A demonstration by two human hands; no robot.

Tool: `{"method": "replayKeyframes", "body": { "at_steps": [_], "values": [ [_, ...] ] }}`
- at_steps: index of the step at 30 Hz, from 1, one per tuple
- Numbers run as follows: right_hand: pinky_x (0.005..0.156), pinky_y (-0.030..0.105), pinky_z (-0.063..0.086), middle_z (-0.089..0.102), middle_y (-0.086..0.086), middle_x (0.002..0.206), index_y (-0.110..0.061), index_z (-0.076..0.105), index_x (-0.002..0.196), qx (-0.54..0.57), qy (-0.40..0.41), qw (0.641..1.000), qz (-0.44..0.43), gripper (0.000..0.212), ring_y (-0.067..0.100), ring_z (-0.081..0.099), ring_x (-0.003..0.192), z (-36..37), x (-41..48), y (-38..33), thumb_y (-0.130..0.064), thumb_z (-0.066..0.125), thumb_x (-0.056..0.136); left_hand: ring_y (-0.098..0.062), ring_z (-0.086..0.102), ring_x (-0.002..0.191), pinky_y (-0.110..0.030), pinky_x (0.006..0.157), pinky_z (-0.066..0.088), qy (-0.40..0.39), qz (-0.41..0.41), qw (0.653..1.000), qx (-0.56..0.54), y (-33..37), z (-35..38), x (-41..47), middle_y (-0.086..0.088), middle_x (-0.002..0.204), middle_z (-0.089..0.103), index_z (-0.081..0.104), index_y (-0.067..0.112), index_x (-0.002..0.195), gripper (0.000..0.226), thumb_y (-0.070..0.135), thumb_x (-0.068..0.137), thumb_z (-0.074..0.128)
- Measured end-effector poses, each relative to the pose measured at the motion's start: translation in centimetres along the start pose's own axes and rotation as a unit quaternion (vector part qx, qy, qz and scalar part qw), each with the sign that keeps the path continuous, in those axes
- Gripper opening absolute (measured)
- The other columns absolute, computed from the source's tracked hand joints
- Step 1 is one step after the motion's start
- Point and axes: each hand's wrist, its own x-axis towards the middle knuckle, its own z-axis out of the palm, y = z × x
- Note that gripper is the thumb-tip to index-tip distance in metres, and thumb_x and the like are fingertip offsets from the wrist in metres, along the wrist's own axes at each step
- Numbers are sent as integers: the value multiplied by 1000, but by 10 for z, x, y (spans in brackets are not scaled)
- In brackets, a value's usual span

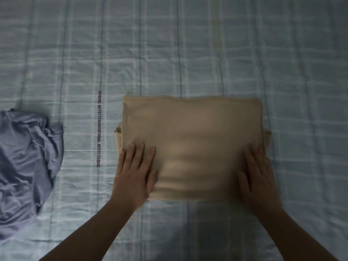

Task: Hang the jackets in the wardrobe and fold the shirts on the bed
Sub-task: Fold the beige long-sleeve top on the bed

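crumpled lilac garment (26,162) far left, bedsheet (188,53) open beyond

A folded shirt (192,144) lies flat on the bed (169,53), a little right of the middle and toward the person. The left hand (134,172) rests flat on its near left corner and the right hand (258,178) on its near right corner, fingers pointing away. Well apart to the left, at the view's edge, a crumpled garment (26,162) lies heaped on the bed. Between them, nearer the folded shirt, a line of printed lettering (98,129) runs along the sheet.
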Motion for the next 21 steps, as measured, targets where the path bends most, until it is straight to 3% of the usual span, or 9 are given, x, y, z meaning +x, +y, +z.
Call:
{"method": "replayKeyframes", "body": {
  "at_steps": [3,5,6,9,11,14,16,18,21],
  "values": [
    [118,39,27,44,13,148,-3,52,137,99,57,992,55,53,25,35,142,-14,-8,-5,-28,43,91,-34,29,146,-55,117,24,60,38,996,-51,25,-20,14,-11,147,48,52,9,141,51,33,97,41],
    [114,31,31,52,13,140,-3,56,131,134,98,981,102,48,29,44,133,-19,-15,-8,-24,44,90,-35,47,129,-45,114,33,105,87,985,-108,58,-30,39,-12,129,58,61,4,127,41,23,93,49],
    [110,33,35,55,12,134,-6,57,128,149,115,972,138,45,31,48,126,-21,-17,-9,-24,46,89,-34,53,117,-40,107,39,111,99,980,-133,78,-32,55,-12,120,61,63,4,121,36,21,91,50],
    [95,50,47,58,10,118,-11,56,124,171,134,938,270,40,35,56,109,-19,-23,-4,-22,54,85,-27,58,99,-39,85,50,40,70,975,-208,146,-39,108,-7,110,58,57,13,116,28,27,94,47],
    [88,50,51,60,10,111,-14,55,120,177,84,924,329,45,35,59,102,-19,-25,1,-31,57,79,-28,60,93,-40,76,51,-49,32,970,-237,193,-45,140,-6,108,55,49,16,114,24,31,97,49],
    [77,42,52,63,7,95,-16,60,103,146,9,928,341,36,31,60,89,-20,-28,8,-39,60,75,-33,60,96,-39,77,48,-121,-15,968,-219,253,-38,179,-10,109,59,44,13,119,40,44,96,54],
    [70,38,51,63,4,87,-18,60,94,146,-5,926,347,24,30,61,84,-22,-29,11,-33,67,76,-33,60,107,-40,86,48,-140,-24,971,-191,280,-24,195,-12,118,62,40,11,135,68,60,90,57],
    [68,38,51,63,2,88,-19,59,93,158,-26,918,363,25,30,63,85,-22,-30,12,-32,68,74,-33,57,114,-43,94,48,-173,-31,977,-122,296,-6,205,-14,126,60,35,6,143,92,73,83,54],
    [72,38,50,63,2,94,-23,54,97,128,-55,918,370,33,30,62,92,-23,-29,12,-48,62,77,-33,55,114,-43,92,48,-166,-26,984,-53,305,13,206,-17,129,52,33,4,141,91,72,83,54]
  ]
}}
